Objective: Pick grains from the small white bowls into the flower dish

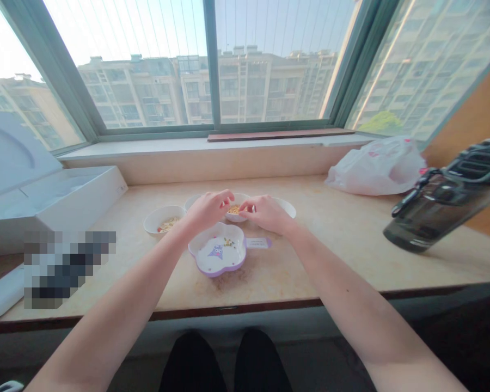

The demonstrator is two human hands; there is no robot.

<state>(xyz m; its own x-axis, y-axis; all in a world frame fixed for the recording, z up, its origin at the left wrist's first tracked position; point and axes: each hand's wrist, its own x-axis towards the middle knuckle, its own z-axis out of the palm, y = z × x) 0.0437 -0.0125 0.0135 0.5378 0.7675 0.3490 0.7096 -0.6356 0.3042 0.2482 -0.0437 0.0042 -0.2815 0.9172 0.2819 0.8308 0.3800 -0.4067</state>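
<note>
My left hand (208,209) and my right hand (265,212) meet over a small white bowl (236,212) of yellow grains, both with fingers pinched together at its rim. What the fingertips hold is too small to name. In front of them stands a purple-rimmed dish (218,251) with a cartoon figure and a few grains inside. Left of it, a white bowl (163,220) holds mixed pale and reddish bits. Another white bowl (288,207) peeks out behind my right hand.
A small white label (257,243) lies beside the purple dish. A white box (44,201) stands at the left, a white plastic bag (375,166) at the back right, a dark water bottle (441,198) at the right. The window sill runs behind.
</note>
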